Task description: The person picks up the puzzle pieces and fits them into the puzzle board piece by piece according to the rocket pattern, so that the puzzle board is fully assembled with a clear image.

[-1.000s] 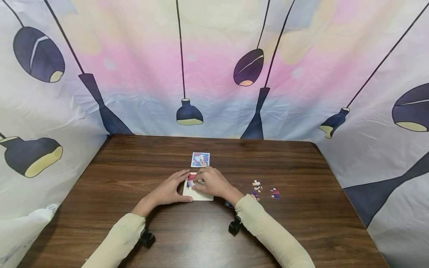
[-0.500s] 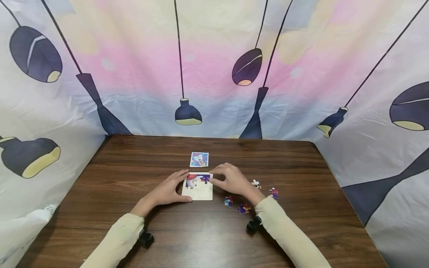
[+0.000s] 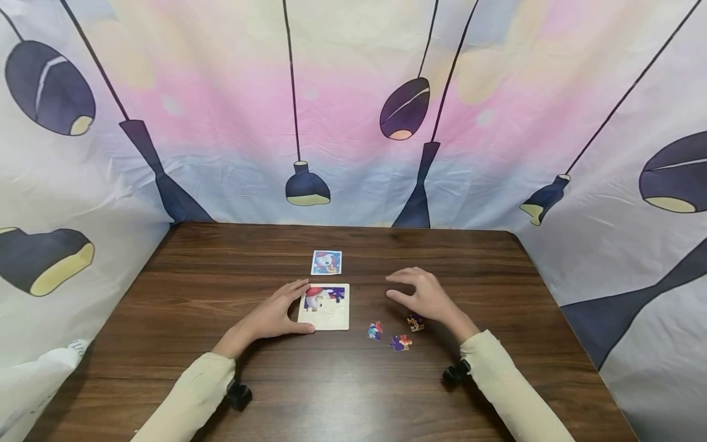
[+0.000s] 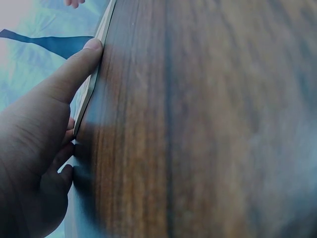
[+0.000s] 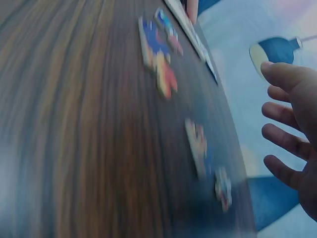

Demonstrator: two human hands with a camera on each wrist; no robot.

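Note:
My left hand (image 3: 276, 313) holds the left side of a pale puzzle board (image 3: 330, 320), its thumb at the near corner and fingers at the far one. Up close in the left wrist view, the thumb (image 4: 74, 69) presses the board's edge. Coloured pieces fill the board's upper part; the lower part is bare. To the right, my right hand (image 3: 425, 294) hovers with relaxed, parted fingers and nothing between them. Loose jigsaw pieces lie near it: a blue-and-red one (image 3: 375, 331), a purple-and-orange one (image 3: 401, 342) and a dark one (image 3: 415, 322). A whitish piece (image 5: 223, 188) shows in the right wrist view.
A small printed picture card (image 3: 326, 263) lies just beyond the board on the brown wooden table (image 3: 248, 245). A cloth backdrop (image 3: 353, 110) printed with lamps hangs behind the table and along both its sides.
My right hand has drawn back from the board to the right, over the loose pieces, uncovering the board's filled upper part. My left hand has kept its hold on the board.

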